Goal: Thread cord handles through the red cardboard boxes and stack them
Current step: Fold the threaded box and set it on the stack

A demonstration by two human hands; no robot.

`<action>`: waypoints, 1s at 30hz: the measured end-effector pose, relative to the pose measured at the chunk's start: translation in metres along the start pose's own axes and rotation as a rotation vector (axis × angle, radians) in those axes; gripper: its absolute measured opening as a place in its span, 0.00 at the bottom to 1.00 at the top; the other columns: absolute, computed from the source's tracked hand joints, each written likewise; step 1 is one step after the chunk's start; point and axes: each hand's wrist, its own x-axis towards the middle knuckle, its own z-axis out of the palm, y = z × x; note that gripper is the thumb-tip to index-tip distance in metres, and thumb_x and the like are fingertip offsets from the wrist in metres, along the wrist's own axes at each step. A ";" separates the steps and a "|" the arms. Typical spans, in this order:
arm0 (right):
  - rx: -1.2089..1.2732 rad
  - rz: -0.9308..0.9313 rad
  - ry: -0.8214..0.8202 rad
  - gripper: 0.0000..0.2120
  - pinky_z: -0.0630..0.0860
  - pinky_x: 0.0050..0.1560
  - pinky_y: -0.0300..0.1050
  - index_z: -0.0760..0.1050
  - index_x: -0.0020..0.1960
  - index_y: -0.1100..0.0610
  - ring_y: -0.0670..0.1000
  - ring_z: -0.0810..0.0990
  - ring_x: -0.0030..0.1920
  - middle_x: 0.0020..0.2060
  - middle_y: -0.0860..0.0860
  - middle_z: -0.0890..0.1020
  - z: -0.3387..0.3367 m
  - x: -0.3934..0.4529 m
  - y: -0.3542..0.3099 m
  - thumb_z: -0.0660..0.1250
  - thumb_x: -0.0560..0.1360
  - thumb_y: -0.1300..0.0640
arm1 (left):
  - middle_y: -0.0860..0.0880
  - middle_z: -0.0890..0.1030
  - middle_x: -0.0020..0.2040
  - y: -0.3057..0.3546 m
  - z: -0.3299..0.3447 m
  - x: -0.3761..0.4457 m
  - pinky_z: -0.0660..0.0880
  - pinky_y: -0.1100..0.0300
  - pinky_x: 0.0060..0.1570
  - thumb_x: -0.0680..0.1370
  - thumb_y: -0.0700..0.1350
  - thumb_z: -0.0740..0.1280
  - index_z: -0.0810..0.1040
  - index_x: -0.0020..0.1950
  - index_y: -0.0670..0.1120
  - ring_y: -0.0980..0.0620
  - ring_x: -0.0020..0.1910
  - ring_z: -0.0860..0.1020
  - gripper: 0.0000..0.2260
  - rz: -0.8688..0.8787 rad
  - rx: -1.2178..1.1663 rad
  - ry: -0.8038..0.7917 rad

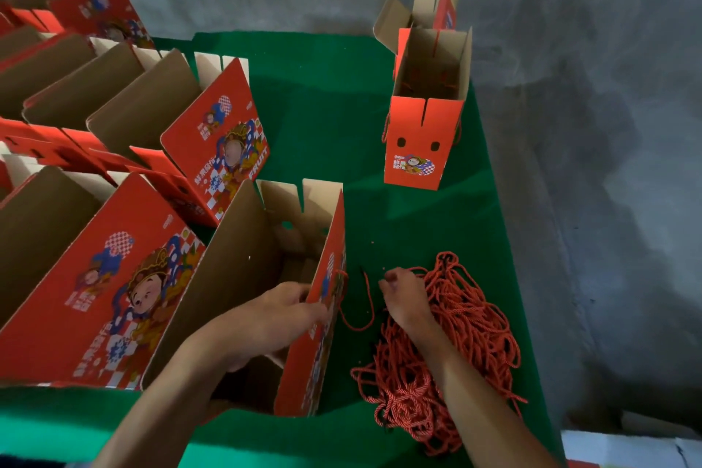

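1. So, counting first: one open red box [266,277] sits right in front, on the green mat [323,95], with its brown inside facing up. Two more boxes stand upright at the far right of the mat, the nearer one [421,148] with a second box [429,11] behind it. Rows of open boxes [114,148] are packed along the left; I can't get an exact number since they run out of view.
2. One big tangled pile of red cords [456,346] lies on the mat, just right of the front box. One loose cord [361,315] curls between that box's red wall and the pile, and seems to go in through the wall.
3. Left hand [277,315] has its fingers curled over the top edge of the front box's right wall, gripping it.
4. Right hand [402,296] rests on the cord pile with its fingers bent. Whether it's actually pinching a strand, I can't tell.
5. Writing: "FRUIT" in white letters reads clearly on a left-side box [224,148]. The boxes also carry Chinese characters and a cartoon figure, too soft to read. The nearer upright box shows two dark handle holes above its label.
6. Room: open green mat stretches between the left rows and the upright boxes. The mat's right edge runs just past the cord pile, with grey concrete floor [588,163] beyond.
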 end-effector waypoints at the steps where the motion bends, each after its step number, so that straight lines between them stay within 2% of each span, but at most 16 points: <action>1: -0.050 -0.013 -0.014 0.12 0.79 0.60 0.56 0.79 0.61 0.60 0.58 0.82 0.57 0.55 0.57 0.84 0.001 0.008 -0.006 0.66 0.83 0.54 | 0.48 0.83 0.61 -0.004 0.001 -0.001 0.84 0.50 0.53 0.82 0.51 0.67 0.70 0.65 0.58 0.47 0.56 0.85 0.13 -0.021 -0.017 0.005; 4: -0.123 -0.025 -0.055 0.09 0.80 0.55 0.55 0.77 0.57 0.57 0.57 0.81 0.52 0.51 0.55 0.82 0.009 0.023 -0.018 0.68 0.82 0.51 | 0.49 0.84 0.61 -0.014 0.006 -0.003 0.83 0.47 0.56 0.82 0.50 0.67 0.69 0.70 0.59 0.48 0.56 0.85 0.17 -0.044 -0.067 0.004; 7: -0.219 -0.066 -0.067 0.09 0.80 0.51 0.55 0.73 0.54 0.55 0.55 0.80 0.48 0.49 0.52 0.78 0.020 0.029 -0.023 0.68 0.82 0.50 | 0.55 0.86 0.56 -0.020 0.009 -0.005 0.84 0.53 0.54 0.83 0.51 0.66 0.72 0.63 0.66 0.52 0.55 0.86 0.12 -0.041 -0.124 0.016; 9: -0.280 -0.090 -0.050 0.08 0.79 0.49 0.53 0.74 0.52 0.55 0.55 0.80 0.47 0.48 0.52 0.77 0.026 0.030 -0.027 0.68 0.82 0.51 | 0.56 0.87 0.54 -0.023 0.010 -0.005 0.83 0.54 0.54 0.83 0.51 0.65 0.72 0.62 0.66 0.53 0.54 0.86 0.11 -0.029 -0.146 0.049; 10: -0.286 -0.092 -0.042 0.08 0.79 0.45 0.52 0.75 0.48 0.55 0.54 0.80 0.43 0.44 0.51 0.78 0.028 0.031 -0.027 0.67 0.82 0.52 | 0.56 0.87 0.54 -0.024 0.011 -0.004 0.83 0.52 0.56 0.83 0.51 0.65 0.73 0.63 0.65 0.52 0.54 0.86 0.11 -0.020 -0.146 0.073; 12: -0.281 -0.096 -0.049 0.17 0.73 0.32 0.46 0.72 0.35 0.56 0.51 0.74 0.29 0.30 0.51 0.74 0.031 0.032 -0.027 0.66 0.82 0.55 | 0.53 0.87 0.54 -0.024 0.010 -0.002 0.82 0.47 0.58 0.83 0.51 0.66 0.73 0.67 0.62 0.50 0.53 0.86 0.13 0.005 -0.146 0.124; 14: -0.249 -0.072 -0.085 0.21 0.66 0.28 0.43 0.69 0.31 0.55 0.51 0.67 0.24 0.25 0.50 0.69 0.028 0.028 -0.028 0.67 0.82 0.54 | 0.51 0.87 0.54 -0.022 0.007 0.000 0.81 0.43 0.59 0.83 0.50 0.66 0.73 0.69 0.60 0.47 0.52 0.87 0.16 0.041 -0.149 0.158; 17: -0.109 -0.068 -0.090 0.18 0.69 0.32 0.45 0.70 0.34 0.54 0.51 0.70 0.27 0.28 0.50 0.72 0.018 0.015 -0.036 0.67 0.82 0.53 | 0.50 0.87 0.54 -0.016 -0.004 0.002 0.82 0.44 0.56 0.83 0.47 0.66 0.73 0.71 0.60 0.46 0.51 0.87 0.17 0.096 -0.160 0.191; 19: 0.072 -0.111 -0.040 0.10 0.76 0.41 0.45 0.76 0.42 0.54 0.49 0.79 0.37 0.37 0.48 0.79 0.009 -0.002 -0.046 0.69 0.81 0.53 | 0.50 0.88 0.53 -0.011 -0.012 0.004 0.83 0.47 0.53 0.84 0.45 0.65 0.74 0.70 0.60 0.46 0.50 0.87 0.16 0.124 -0.179 0.205; 21: 0.363 -0.186 -0.032 0.05 0.78 0.46 0.39 0.79 0.49 0.52 0.47 0.83 0.45 0.44 0.46 0.84 -0.002 -0.029 -0.056 0.72 0.80 0.52 | 0.50 0.88 0.52 -0.004 -0.022 0.007 0.82 0.50 0.51 0.84 0.44 0.65 0.77 0.67 0.59 0.46 0.49 0.87 0.14 0.153 -0.189 0.214; 23: 0.574 -0.240 -0.101 0.08 0.78 0.46 0.34 0.83 0.52 0.52 0.44 0.85 0.47 0.45 0.46 0.87 -0.007 -0.057 -0.066 0.75 0.77 0.49 | 0.49 0.88 0.51 0.000 -0.032 0.009 0.81 0.51 0.51 0.83 0.44 0.66 0.78 0.65 0.57 0.46 0.49 0.87 0.13 0.164 -0.225 0.244; 27: 0.614 -0.221 -0.105 0.03 0.79 0.47 0.36 0.85 0.50 0.57 0.45 0.85 0.43 0.42 0.49 0.87 0.007 -0.094 -0.083 0.74 0.78 0.59 | 0.46 0.88 0.50 0.001 -0.048 0.013 0.81 0.53 0.50 0.82 0.50 0.67 0.81 0.63 0.49 0.45 0.48 0.87 0.12 0.102 -0.253 0.189; 29: 0.557 -0.262 -0.111 0.04 0.78 0.46 0.34 0.84 0.48 0.52 0.42 0.84 0.42 0.40 0.44 0.87 0.014 -0.105 -0.086 0.71 0.80 0.58 | 0.44 0.88 0.50 -0.004 -0.052 0.016 0.81 0.53 0.51 0.80 0.55 0.68 0.82 0.61 0.48 0.44 0.49 0.87 0.15 0.035 -0.287 0.131; 30: 0.527 -0.255 -0.106 0.05 0.78 0.46 0.34 0.83 0.48 0.50 0.42 0.84 0.42 0.40 0.42 0.86 0.016 -0.110 -0.087 0.71 0.81 0.55 | 0.44 0.88 0.50 -0.007 -0.053 0.017 0.82 0.55 0.47 0.79 0.56 0.69 0.82 0.61 0.47 0.45 0.48 0.87 0.16 0.025 -0.306 0.116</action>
